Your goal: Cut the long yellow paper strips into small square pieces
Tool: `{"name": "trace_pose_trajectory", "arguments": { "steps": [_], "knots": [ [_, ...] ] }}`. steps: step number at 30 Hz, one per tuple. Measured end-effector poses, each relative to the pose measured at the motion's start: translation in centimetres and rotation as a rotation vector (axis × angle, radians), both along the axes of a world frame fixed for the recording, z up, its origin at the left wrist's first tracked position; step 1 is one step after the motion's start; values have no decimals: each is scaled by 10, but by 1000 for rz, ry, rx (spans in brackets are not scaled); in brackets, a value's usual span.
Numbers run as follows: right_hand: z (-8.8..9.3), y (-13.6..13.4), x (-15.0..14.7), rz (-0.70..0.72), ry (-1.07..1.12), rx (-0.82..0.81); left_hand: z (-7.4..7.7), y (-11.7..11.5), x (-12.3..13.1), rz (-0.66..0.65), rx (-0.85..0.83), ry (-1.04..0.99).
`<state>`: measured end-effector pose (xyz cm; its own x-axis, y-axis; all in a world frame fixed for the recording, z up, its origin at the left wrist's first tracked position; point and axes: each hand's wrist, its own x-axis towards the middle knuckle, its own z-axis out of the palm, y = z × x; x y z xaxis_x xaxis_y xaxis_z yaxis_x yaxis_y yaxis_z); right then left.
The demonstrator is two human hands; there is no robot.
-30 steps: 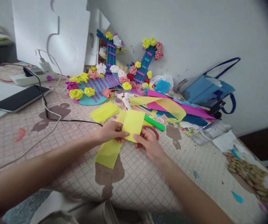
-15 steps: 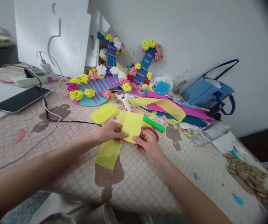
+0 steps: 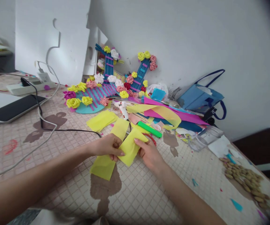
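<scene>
One dark phone (image 3: 11,107) lies far left. Centre frame, left hand (image 3: 105,146) pinches yellow paper strip (image 3: 130,144) and right hand (image 3: 150,155) grips its folded end, over the tablecloth (image 3: 137,190). Right: blue bag (image 3: 197,99), contents unclear.

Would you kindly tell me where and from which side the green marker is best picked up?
Probably across the middle of its barrel, from above. The green marker lies flat on the table, slanting away to the left, so its long sides offer the narrow grip. The red scissors crowd its near side, coloured paper its far side. The right hand, nearest, pinches the yellow paper.
</scene>
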<state>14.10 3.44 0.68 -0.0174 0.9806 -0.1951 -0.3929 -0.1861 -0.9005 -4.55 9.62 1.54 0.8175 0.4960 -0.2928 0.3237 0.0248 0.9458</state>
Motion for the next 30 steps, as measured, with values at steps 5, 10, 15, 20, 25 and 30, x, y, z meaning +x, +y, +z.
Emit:
{"name": "trace_pose_trajectory", "arguments": {
  "steps": [5,10,15,20,25,30],
  "knots": [
    [4,2,3,-20,1,-21,-1,2,-2,-24,-23,8],
    [7,2,4,2,-25,-15,-1,1,-2,-22,-34,15],
    [5,5,9,-54,-47,-43,-1,0,-2,-28,-24,43],
    [3,8,15,-69,-51,-39,0,4,-5,-40,-48,42],
    [7,8,17,-27,-141,-32,2,4,-7,-71,-86,53],
    [9,8,19,31,-248,32,0,-1,-5,-97,-148,57]
  ]
}}
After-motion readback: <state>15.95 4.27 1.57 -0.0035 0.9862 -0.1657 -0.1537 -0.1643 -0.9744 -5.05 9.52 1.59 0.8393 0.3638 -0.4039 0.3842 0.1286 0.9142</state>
